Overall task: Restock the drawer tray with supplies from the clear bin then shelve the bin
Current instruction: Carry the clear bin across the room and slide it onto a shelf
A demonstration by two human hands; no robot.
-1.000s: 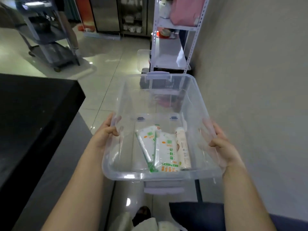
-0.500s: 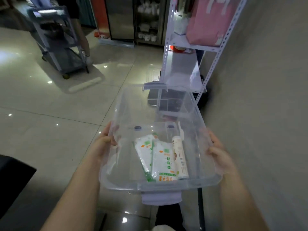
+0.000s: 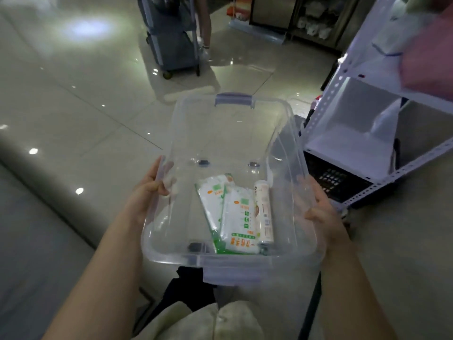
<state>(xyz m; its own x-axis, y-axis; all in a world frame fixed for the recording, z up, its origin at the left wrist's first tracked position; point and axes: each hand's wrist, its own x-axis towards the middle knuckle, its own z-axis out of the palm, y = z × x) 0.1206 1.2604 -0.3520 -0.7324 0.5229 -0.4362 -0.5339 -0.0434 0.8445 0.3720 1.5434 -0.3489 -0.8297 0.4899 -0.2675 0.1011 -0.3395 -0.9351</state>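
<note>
From the head view I see the clear bin point(image 3: 245, 262) held in the air at the centre of the frame, above the glossy tiled floor point(image 3: 73, 94), open at the top with no lid on it. The left hand point(image 3: 149, 190) grips the bin's wall at 9 o'clock, its fingers hooked over the rim and showing through the plastic on the inside. The right hand point(image 3: 321, 212) holds the opposite wall at 3 o'clock, its thumb lying along the outside; I cannot tell how its fingers sit beneath the rim. So both hands are closed on the bin and carry it between them. On the bin's floor, toward the 6 o'clock end, lie two white-and-green packets point(image 3: 239, 222), one overlapping the other, and just beside them at 3 o'clock a white tube point(image 3: 264, 212) lies lengthwise, touching the upper packet. A purple latch handle point(image 3: 234, 100) sits on the bin's far rim at 12 o'clock. At 2 o'clock from the bin stands a white metal shelf rack point(image 3: 348, 133), close to the bin's right wall, with a dark crate point(image 3: 335, 180) beneath its lower shelf and something pink point(image 3: 431, 52), blurred, on an upper level. At 11 o'clock, well apart, a grey wheeled cart point(image 3: 171, 45) stands on the floor.
</note>
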